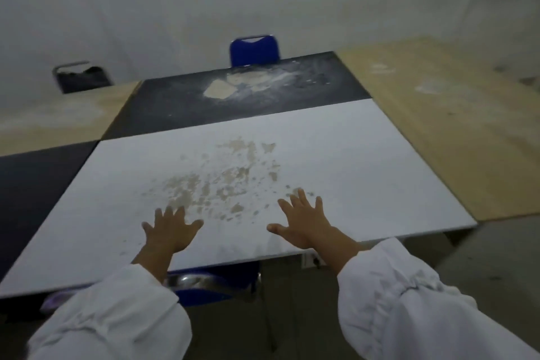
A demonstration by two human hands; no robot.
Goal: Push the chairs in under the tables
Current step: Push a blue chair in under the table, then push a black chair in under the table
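A white table (365,161) with worn, stained patches fills the middle of the view. My left hand (171,229) and my right hand (304,221) are over its near part, palms down, fingers spread and straight, holding nothing. Below the near edge, a blue chair (216,286) with a shiny metal frame sits partly tucked under the white table, between my white sleeves. A second blue chair (253,51) stands at the far side, behind a black table (181,96). A dark chair (81,76) stands at the far left, behind a wooden table (58,123).
A wooden table (444,114) adjoins on the right and another black table (32,181) on the left. A pale wall runs close behind the far chairs. Grey floor (482,266) shows at the lower right.
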